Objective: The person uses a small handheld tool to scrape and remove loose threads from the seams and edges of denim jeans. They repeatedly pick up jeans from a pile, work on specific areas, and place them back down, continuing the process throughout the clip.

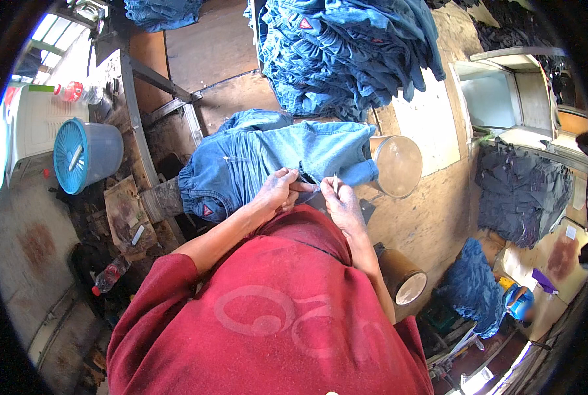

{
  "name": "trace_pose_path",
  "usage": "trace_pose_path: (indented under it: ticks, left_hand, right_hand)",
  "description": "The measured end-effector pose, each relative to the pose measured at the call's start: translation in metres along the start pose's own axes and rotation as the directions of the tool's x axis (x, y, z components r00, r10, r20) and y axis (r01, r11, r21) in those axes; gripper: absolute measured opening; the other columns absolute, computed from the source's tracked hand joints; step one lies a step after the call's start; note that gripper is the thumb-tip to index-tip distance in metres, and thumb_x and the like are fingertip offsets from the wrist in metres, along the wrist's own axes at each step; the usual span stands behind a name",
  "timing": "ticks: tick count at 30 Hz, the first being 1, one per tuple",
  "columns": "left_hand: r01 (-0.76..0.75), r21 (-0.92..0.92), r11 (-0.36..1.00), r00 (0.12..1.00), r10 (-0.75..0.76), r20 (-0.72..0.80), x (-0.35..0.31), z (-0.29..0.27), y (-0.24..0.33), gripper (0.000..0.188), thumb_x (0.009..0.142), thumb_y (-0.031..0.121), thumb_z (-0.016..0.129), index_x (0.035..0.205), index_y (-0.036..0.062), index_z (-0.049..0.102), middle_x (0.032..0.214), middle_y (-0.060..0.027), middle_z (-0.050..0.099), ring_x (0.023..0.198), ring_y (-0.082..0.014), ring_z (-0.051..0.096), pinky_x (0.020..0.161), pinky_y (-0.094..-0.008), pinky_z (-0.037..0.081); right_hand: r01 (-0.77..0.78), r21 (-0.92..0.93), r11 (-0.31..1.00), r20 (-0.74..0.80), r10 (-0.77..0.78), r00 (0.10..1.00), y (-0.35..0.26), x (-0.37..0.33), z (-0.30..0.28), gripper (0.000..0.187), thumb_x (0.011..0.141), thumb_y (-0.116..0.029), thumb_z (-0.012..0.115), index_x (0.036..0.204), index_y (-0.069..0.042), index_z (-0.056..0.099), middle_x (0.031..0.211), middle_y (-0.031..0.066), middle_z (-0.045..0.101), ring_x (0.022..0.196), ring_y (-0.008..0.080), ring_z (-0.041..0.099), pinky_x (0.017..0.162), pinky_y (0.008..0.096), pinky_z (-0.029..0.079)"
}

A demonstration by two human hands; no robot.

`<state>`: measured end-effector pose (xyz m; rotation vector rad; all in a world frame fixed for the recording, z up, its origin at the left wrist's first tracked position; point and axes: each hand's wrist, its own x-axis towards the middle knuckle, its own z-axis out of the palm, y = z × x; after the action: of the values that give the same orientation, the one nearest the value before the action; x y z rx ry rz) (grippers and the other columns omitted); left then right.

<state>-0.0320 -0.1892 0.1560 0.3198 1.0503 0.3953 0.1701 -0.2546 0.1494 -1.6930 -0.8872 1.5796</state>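
Light blue denim jeans [254, 158] lie across a support in front of me, their elastic-looking waistband with a small red triangular patch at the left. My left hand [279, 189] is closed in a pinch at the near edge of the denim, beside a dark gap in the cloth. Close to its right, my right hand [342, 205] pinches a small, thin, pale object [335, 182] pointing upward; its kind is too small to make out. Something whitish shows between the fingertips of both hands.
A tall pile of blue jeans [346, 52] stands ahead. At the left are a lidded blue bucket [109, 155] and a plastic bottle [111, 275]. Round drum-like ends [398, 166] sit right of the jeans. Dark garments [521, 191] and another person [519, 301] are farther right.
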Motion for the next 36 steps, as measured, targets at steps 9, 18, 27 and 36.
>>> trace_pose_path:
  ticks: [9, 18, 27, 36]
  left_hand:
    - [-0.215, 0.392, 0.894, 0.958, 0.117, 0.261, 0.006, -0.012, 0.009, 0.072, 0.102, 0.014, 0.061, 0.164, -0.0025, 0.028, 0.131, -0.0235, 0.075, 0.061, -0.0081, 0.056, 0.055, -0.0243, 0.046]
    - [-0.109, 0.400, 0.910, 0.922, -0.058, 0.384, 0.000, -0.025, 0.028, 0.107, 0.087, -0.001, 0.067, 0.174, 0.0043, 0.005, 0.146, -0.0207, 0.068, 0.075, -0.0053, 0.059, 0.061, -0.0208, 0.048]
    - [-0.146, 0.401, 0.905, 0.899, -0.048, 0.435, 0.001, -0.026, 0.031, 0.108, 0.086, 0.000, 0.063, 0.173, 0.0028, 0.000, 0.144, -0.0242, 0.068, 0.065, -0.0057, 0.054, 0.056, -0.0228, 0.046]
    - [-0.043, 0.348, 0.937, 0.885, -0.126, 0.448, 0.007, -0.030, 0.031, 0.114, 0.082, -0.003, 0.064, 0.174, 0.0076, -0.003, 0.147, -0.0259, 0.065, 0.064, -0.0052, 0.053, 0.054, -0.0219, 0.046]
  right_hand:
    - [0.167, -0.193, 0.967, -0.203, -0.206, 0.957, -0.028, -0.010, -0.005, 0.023, 0.112, -0.028, 0.062, 0.122, -0.007, 0.059, 0.082, -0.0052, 0.048, 0.065, 0.0086, 0.044, 0.059, 0.0288, 0.040]
    - [0.179, -0.820, 0.543, -0.093, -0.436, 0.895, -0.084, -0.023, -0.007, 0.014, 0.104, -0.025, 0.071, 0.100, -0.012, 0.073, 0.081, 0.0143, 0.077, 0.075, 0.0369, 0.076, 0.063, 0.0462, 0.057]
    - [0.269, -0.890, 0.369, -0.037, -0.645, 0.763, -0.085, -0.012, -0.012, 0.019, 0.103, -0.030, 0.072, 0.092, -0.016, 0.078, 0.071, 0.0131, 0.073, 0.067, 0.0346, 0.075, 0.058, 0.0461, 0.056]
    - [0.174, -0.829, 0.531, 0.060, -0.225, 0.972, -0.089, -0.018, -0.023, 0.015, 0.102, -0.024, 0.072, 0.101, -0.013, 0.082, 0.086, 0.0071, 0.079, 0.071, 0.0309, 0.075, 0.065, 0.0402, 0.058]
